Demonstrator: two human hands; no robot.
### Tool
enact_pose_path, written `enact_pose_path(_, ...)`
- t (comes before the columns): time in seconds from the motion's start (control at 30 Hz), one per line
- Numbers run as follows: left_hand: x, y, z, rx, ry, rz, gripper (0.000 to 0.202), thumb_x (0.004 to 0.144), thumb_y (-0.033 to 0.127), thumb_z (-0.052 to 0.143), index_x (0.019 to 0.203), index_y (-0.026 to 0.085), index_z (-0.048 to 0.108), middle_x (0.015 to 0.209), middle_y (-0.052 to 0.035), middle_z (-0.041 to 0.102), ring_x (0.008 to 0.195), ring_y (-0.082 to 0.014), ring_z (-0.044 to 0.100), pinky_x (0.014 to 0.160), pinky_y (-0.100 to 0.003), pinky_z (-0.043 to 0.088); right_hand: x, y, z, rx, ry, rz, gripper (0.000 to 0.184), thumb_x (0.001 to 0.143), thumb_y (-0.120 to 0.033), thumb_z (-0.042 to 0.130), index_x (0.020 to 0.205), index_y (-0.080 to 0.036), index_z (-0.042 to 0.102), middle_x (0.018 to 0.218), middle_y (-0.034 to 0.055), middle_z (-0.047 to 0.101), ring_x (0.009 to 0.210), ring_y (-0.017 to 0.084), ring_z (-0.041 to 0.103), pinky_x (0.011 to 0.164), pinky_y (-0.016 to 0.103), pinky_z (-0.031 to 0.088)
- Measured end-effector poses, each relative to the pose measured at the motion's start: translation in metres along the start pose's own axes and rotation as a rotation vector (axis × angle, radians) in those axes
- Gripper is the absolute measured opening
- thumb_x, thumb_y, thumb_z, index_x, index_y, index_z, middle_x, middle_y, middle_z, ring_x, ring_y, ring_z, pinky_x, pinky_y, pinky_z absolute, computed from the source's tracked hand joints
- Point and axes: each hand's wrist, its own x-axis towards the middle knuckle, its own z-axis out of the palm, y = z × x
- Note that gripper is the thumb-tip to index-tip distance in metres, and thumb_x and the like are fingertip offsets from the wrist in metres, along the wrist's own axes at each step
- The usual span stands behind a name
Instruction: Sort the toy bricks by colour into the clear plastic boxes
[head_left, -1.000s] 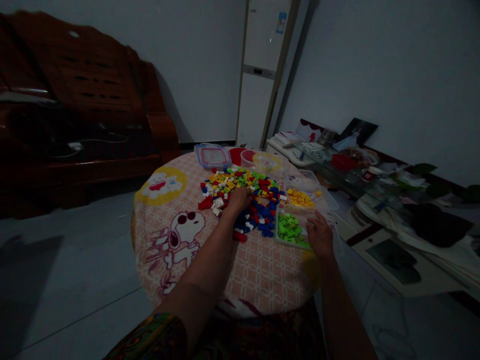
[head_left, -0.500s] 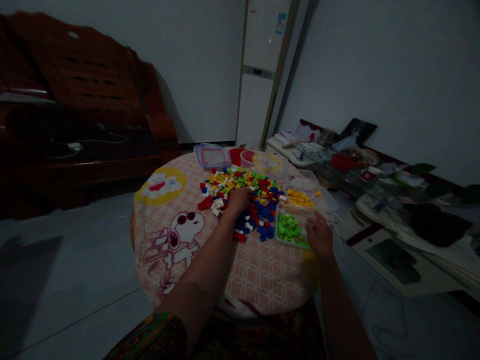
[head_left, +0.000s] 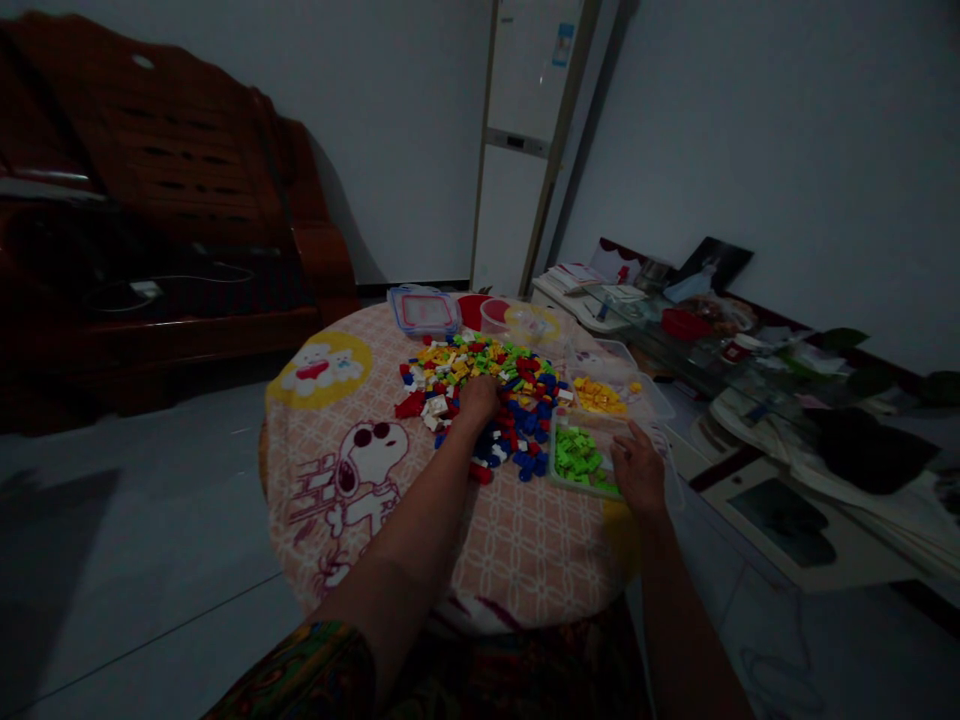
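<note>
A heap of small toy building bricks [head_left: 487, 358] in red, yellow, green, blue and white is spread over the round table. Reaching into its middle is my left hand [head_left: 478, 403], closed, with the fingers bent down among the bricks. Whatever its fingertips pinch is hidden. At the right of the heap stands a clear plastic box [head_left: 553, 455] with green bricks [head_left: 579, 456] in its left part. My right hand [head_left: 637, 465] is curled over the box's right end, gripping its side, with the fingertips over the inside.
Behind the green bricks, another clear tray [head_left: 651, 398] holds yellow bricks [head_left: 598, 395]. A blue-edged lid [head_left: 425, 312] and a round clear tub [head_left: 495, 317] stand at the table's back. A patterned cloth [head_left: 517, 545] covers the table. A cluttered glass-topped cabinet [head_left: 645, 330] runs along the right.
My left hand has shifted very slightly within the heap, its fingers still down among the bricks. My right hand stays at the box; the bricks look the same.
</note>
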Motion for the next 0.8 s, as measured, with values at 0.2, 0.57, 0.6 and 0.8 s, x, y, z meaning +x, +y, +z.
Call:
enact_pose_path(0.2, 0.0010, 0.0011, -0.0029, 0.031, -0.060, -0.015, 0.035, 0.082, 0.013, 0.057, 0.109, 0.024, 0.078, 0.114, -0.0109, 0.075, 0.112, -0.0264, 0.067, 0.095, -0.034, 0.053, 0.0000, -0.0005, -0.0004, -0.008, 0.010, -0.015, 0.041, 0.089, -0.037, 0.045, 0.097, -0.013, 0.076, 0.145, 0.0204, 0.056, 0.093, 0.027, 0.071, 0.094, 0.045, 0.053)
enact_pose_path(0.57, -0.0038, -0.0026, -0.0027, 0.024, -0.025, 0.046, 0.036, 0.085, 0.015, 0.055, 0.111, 0.025, 0.078, 0.117, -0.0095, 0.074, 0.114, -0.0276, 0.067, 0.095, -0.036, 0.054, 0.0015, 0.0007, -0.0013, -0.031, 0.013, -0.032, 0.041, 0.088, -0.035, 0.045, 0.098, -0.012, 0.077, 0.143, 0.0212, 0.057, 0.102, 0.030, 0.070, 0.096, 0.046, 0.053)
enact_pose_path(0.6, -0.0037, -0.0027, -0.0019, 0.024, -0.019, 0.049, 0.036, 0.085, 0.015, 0.054, 0.112, 0.025, 0.078, 0.116, -0.0097, 0.074, 0.114, -0.0277, 0.067, 0.094, -0.036, 0.054, 0.0015, 0.0013, -0.0010, -0.027, 0.015, -0.031, 0.040, 0.088, -0.035, 0.045, 0.098, -0.012, 0.077, 0.143, 0.0210, 0.057, 0.100, 0.030, 0.070, 0.095, 0.046, 0.053)
enact_pose_path(0.8, -0.0007, -0.0062, 0.0031, -0.029, 0.020, 0.042, 0.038, 0.087, 0.016, 0.052, 0.115, 0.024, 0.077, 0.120, -0.0097, 0.074, 0.115, -0.0260, 0.066, 0.097, -0.033, 0.052, 0.0011, 0.0011, -0.0010, -0.026, 0.002, -0.027, 0.041, 0.088, -0.035, 0.044, 0.098, -0.012, 0.077, 0.144, 0.0212, 0.056, 0.092, 0.028, 0.072, 0.095, 0.046, 0.053)
